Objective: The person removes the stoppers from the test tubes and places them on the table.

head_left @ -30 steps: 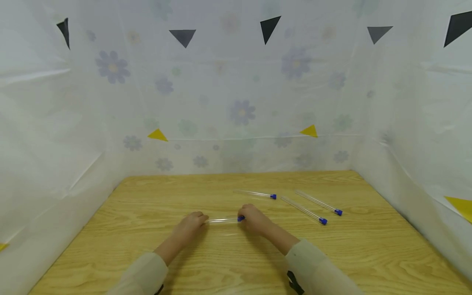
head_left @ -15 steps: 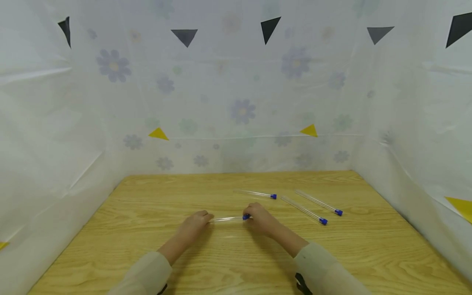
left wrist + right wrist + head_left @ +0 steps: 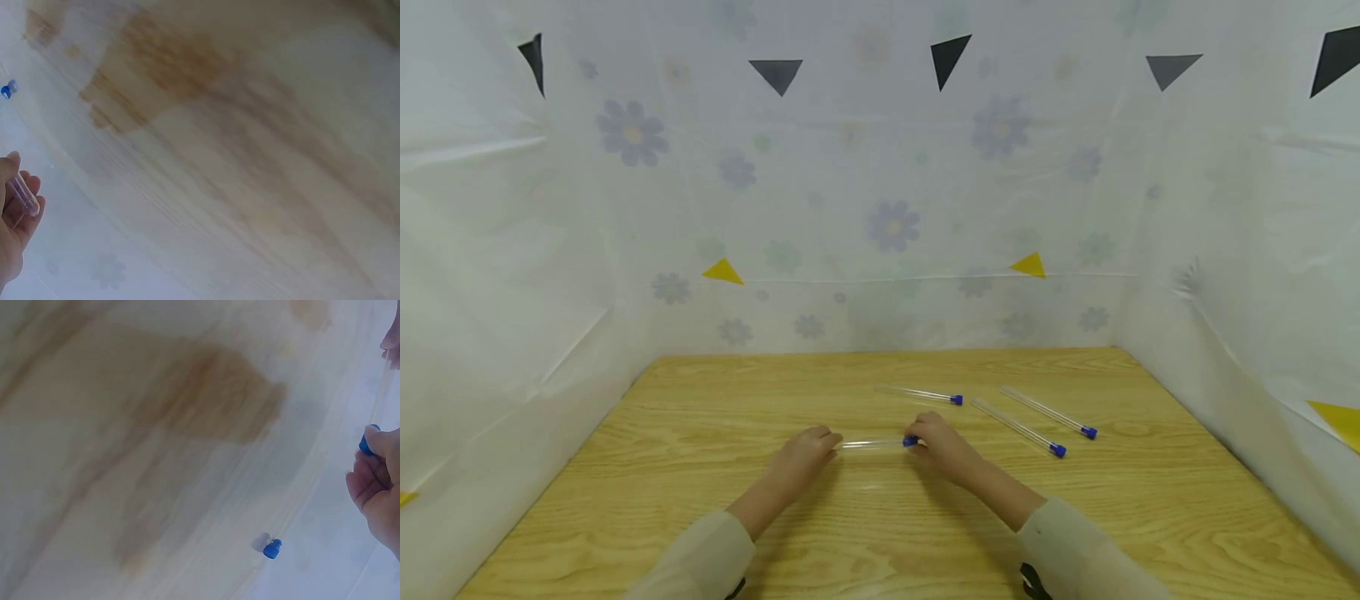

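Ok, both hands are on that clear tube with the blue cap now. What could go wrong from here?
The left hand holds the tube only at its closed tip, so that slim grip may slip if the right hand tugs the blue cap. The tube looks thin and could snap if bent. Three capped tubes lie loose just beyond the right hand on the table; a jerk might knock them rolling.

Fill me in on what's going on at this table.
A person holds a clear tube level, just above the wooden table. The left hand grips its closed end; the right hand pinches its blue cap. Three more capped tubes lie on the table behind, to the right.
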### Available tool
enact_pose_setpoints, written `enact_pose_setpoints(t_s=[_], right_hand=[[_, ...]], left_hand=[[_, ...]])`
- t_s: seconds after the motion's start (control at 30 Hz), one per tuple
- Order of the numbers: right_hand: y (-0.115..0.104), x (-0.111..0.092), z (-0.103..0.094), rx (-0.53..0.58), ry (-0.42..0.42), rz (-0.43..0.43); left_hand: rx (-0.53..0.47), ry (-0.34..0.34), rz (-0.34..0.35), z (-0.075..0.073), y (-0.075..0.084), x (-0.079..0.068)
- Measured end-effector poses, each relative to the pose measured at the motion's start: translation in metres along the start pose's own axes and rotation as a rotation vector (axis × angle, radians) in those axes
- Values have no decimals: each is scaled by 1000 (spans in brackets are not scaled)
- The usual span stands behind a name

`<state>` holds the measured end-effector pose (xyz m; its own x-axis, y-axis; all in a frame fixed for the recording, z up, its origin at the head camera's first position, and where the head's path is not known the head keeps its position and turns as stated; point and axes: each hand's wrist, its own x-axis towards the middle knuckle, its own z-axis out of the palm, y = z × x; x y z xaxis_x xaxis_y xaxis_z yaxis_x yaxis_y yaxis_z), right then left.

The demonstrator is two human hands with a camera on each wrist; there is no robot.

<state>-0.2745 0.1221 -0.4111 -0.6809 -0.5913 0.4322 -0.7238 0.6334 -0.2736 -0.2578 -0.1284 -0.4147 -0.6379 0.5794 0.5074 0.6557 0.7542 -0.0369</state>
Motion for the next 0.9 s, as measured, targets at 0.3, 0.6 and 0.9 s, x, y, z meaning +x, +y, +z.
enact_pose_setpoints(t_s=[0.3, 0.6, 0.9], right_hand=[[-1, -8, -5, -9, 7, 15], [6, -20, -7, -47, 12, 38], [8, -25, -12, -82, 44, 24]], left_hand=[[-20, 14, 8, 1, 5, 2], [-32, 25, 16, 7, 13, 10], [-41, 63, 31, 10, 17, 14]])
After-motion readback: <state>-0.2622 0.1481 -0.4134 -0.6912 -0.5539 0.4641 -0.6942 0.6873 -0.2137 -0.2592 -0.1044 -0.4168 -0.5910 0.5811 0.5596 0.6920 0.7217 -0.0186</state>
